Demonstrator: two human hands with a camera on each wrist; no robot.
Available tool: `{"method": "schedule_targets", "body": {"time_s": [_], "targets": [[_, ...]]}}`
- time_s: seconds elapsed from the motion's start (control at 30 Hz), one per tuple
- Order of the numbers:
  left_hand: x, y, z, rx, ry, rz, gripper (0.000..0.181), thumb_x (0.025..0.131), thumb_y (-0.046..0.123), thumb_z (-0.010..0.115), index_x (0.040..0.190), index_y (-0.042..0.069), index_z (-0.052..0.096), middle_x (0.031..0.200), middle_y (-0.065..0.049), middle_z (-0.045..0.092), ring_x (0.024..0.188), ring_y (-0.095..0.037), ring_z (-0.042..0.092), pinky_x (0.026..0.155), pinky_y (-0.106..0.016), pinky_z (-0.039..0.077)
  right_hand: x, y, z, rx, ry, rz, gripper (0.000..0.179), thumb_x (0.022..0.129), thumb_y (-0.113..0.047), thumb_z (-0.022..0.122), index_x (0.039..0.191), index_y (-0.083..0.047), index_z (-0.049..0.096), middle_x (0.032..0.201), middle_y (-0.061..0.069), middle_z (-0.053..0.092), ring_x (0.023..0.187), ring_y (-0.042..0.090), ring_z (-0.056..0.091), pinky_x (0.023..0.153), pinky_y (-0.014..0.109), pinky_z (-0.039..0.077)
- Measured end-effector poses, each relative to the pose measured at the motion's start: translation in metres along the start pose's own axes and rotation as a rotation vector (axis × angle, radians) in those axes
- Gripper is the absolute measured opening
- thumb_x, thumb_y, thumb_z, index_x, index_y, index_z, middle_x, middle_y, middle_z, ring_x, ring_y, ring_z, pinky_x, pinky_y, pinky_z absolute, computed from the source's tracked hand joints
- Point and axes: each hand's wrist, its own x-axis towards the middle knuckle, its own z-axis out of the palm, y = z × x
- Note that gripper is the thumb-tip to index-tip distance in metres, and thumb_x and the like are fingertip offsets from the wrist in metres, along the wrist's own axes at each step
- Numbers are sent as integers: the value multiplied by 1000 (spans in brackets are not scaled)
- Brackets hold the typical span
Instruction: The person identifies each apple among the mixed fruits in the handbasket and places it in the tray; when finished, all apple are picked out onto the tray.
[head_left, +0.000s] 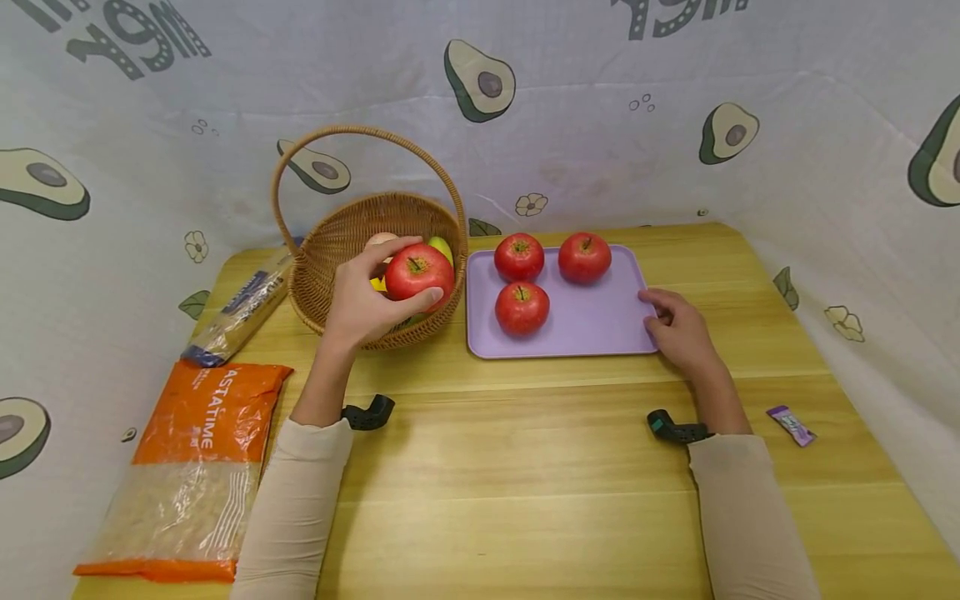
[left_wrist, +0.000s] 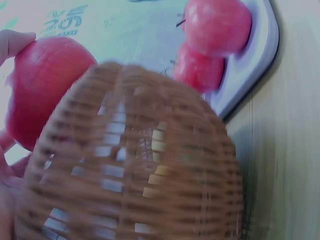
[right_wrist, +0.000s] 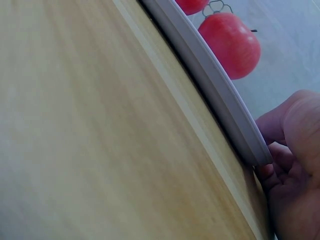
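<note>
My left hand point(head_left: 367, 292) grips a red apple point(head_left: 419, 273) between thumb and fingers, over the wicker basket point(head_left: 322, 242). In the left wrist view that apple point(left_wrist: 47, 90) shows beside the basket's woven wall point(left_wrist: 135, 150). Yellow and green pieces and a pale round one lie partly hidden behind the hand inside the basket. To its right is a lilac tray point(head_left: 592, 321) bearing three red apples, one at front left point(head_left: 522, 308), two behind. At the tray's right edge my right hand point(head_left: 681, 329) pinches the rim point(right_wrist: 240, 125), thumb and fingers on either side of it.
An orange and clear pasta bag point(head_left: 198, 458) lies at the left edge of the wooden table point(head_left: 510, 467), with another clear packet point(head_left: 247, 308) behind it, next to the basket. A small purple wrapped snack point(head_left: 791, 425) is at the right. Avocado-print cloth point(head_left: 585, 133) stands behind.
</note>
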Motion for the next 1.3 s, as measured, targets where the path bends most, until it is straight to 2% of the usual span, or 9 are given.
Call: {"method": "schedule_targets", "body": {"time_s": [0.17, 0.37, 0.57, 0.73, 0.77, 0.8, 0.97, 1.13, 1.3], "targets": [[2, 8, 15, -51, -27, 21, 63, 74, 42, 90, 132, 32, 69, 121, 4, 69, 106, -14, 67, 92, -41, 59, 0, 1, 0, -2, 6, -11, 46, 104, -5, 50, 149, -2, 52, 142, 21, 49, 104, 25, 44, 75, 15, 37], [4, 18, 33, -135, -33, 51, 63, 76, 38, 89, 132, 23, 63, 122, 6, 69, 106, -13, 67, 93, -37, 59, 0, 1, 0, 3, 1, -10, 46, 104, -6, 50, 150, -2, 52, 144, 21, 49, 104, 25, 44, 75, 14, 37], [6, 29, 51, -267, -51, 39, 60, 77, 33, 89, 130, 22, 62, 125, 3, 66, 102, -21, 69, 77, -43, 64, 0, 0, -1, -2, 6, -15, 46, 104, -5, 50, 149, -1, 52, 143, 22, 49, 103, 25, 44, 75, 14, 37], [8, 38, 66, -252, -38, 66, 61, 77, 37, 89, 131, 24, 64, 125, 7, 65, 112, -14, 64, 95, -35, 59, 0, 0, 0, -5, 6, -12, 45, 104, -6, 51, 149, -1, 53, 143, 21, 49, 102, 24, 43, 74, 14, 37], [9, 39, 69, -248, -38, 67, 61, 77, 38, 89, 131, 25, 65, 125, 8, 66, 112, -13, 63, 95, -35, 59, 1, 0, 0, -7, 6, -11, 45, 104, -6, 51, 149, -2, 53, 143, 21, 49, 102, 24, 43, 74, 14, 37], [9, 40, 72, -246, -40, 64, 61, 77, 39, 88, 131, 25, 65, 125, 9, 66, 112, -12, 63, 94, -34, 59, 1, 0, 0, -4, 8, -14, 45, 104, -5, 51, 149, -1, 53, 142, 21, 49, 102, 24, 43, 74, 14, 37], [10, 43, 85, -321, -89, -6, 61, 79, 37, 88, 134, 29, 64, 127, 8, 65, 106, -15, 66, 75, -38, 64, 2, 0, 2, 9, 12, -26, 45, 103, -4, 51, 148, 0, 53, 141, 21, 50, 102, 24, 43, 75, 14, 35], [10, 48, 99, -349, -118, -48, 61, 81, 36, 87, 137, 29, 63, 134, 5, 63, 114, -18, 64, 78, -35, 64, 2, 0, 2, 12, 7, -30, 45, 102, -4, 51, 148, 1, 53, 142, 22, 50, 103, 25, 44, 74, 13, 35], [10, 58, 117, -278, -144, -64, 64, 85, 42, 82, 142, 26, 59, 139, -1, 60, 119, -18, 63, 86, -30, 61, 1, 1, 1, 4, 12, -20, 45, 103, -5, 50, 148, -1, 53, 138, 21, 51, 102, 24, 44, 74, 14, 36]]}}
